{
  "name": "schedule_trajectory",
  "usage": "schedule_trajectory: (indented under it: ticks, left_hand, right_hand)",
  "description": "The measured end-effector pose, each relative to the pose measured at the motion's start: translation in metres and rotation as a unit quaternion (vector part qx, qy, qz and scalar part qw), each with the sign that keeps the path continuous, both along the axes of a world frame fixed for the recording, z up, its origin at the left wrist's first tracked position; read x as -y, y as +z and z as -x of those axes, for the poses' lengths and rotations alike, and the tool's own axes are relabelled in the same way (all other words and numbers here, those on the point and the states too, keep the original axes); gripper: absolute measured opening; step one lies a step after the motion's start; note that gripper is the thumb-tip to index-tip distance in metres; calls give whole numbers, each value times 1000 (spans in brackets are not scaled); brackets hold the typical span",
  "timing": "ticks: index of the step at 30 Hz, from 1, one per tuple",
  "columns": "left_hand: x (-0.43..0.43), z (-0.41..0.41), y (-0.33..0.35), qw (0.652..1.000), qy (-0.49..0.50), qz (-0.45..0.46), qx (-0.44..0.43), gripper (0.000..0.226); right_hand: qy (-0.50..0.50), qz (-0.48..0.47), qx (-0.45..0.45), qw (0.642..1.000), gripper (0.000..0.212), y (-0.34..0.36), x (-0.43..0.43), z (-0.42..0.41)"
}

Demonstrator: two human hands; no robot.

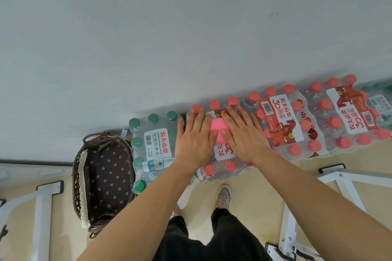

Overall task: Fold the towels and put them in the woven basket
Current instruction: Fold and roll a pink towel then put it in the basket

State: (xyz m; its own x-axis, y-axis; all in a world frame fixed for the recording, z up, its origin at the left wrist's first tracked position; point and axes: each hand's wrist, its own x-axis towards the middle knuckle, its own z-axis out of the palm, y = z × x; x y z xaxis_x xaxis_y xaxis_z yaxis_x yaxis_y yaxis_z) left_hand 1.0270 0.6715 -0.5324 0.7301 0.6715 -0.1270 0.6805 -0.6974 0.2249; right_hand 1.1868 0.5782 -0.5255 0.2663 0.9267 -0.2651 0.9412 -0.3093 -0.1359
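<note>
in the head view, a small pink towel [218, 133] lay folded into a compact block on top of a shrink-wrapped pack of red-capped water bottles [218, 168], which stood on the floor against a pale wall. the left hand [194, 137] and the right hand [241, 137] lay flat on it from either side. their fingers were straight and spread and their thumbs met over the cloth, so they pressed it down rather than pinched it. most of the towel was hidden under the palms, and only a strip showed between them.

the woven basket [76, 186] sat on the floor to the left, just past a pack of green-capped bottles [152, 140]. its flowered dark lining was open to view, and no towel could be seen inside.

the towel looked soft, light and limp, so the fold would probably spring open if it were lifted by one corner. the plastic wrap beneath it looked slick and bumpy over the caps, so the block might slide. it seemed best to take it from both long sides, or to pinch through all the layers at the folded edge, and to carry it level to the basket.
</note>
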Motion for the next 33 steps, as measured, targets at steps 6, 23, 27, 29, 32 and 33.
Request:
schedule_trajectory:
  ticks: [6, 23, 27, 29, 32, 33]
  left_hand:
    - [3, -1, 15, 999, 7, 21, -47, 52]
    - [-40, -27, 58, 969, 87, 200, -114, 79]
    - [-38, -22, 57, 956, 136, 235, -115, 100]
    - [-34, -21, 58, 949, 156, 254, -104, 105]
    - [-29, -20, 55, 936, 182, 288, -82, 109]
    - [-28, -19, 55, 934, 190, 294, -75, 110]
  right_hand:
    - [42, 8, -42, 998, 61, 24, -10, -6]
    - [-13, 163, -172, 971, 59, 59, -56, -20]
    - [25, 184, -144, 972, 52, 64, -61, -20]
    - [30, 174, -156, 972, 52, 64, -60, -19]
    - [29, 160, -176, 971, 53, 62, -54, -18]
    - [24, 157, -184, 970, 55, 62, -52, -18]
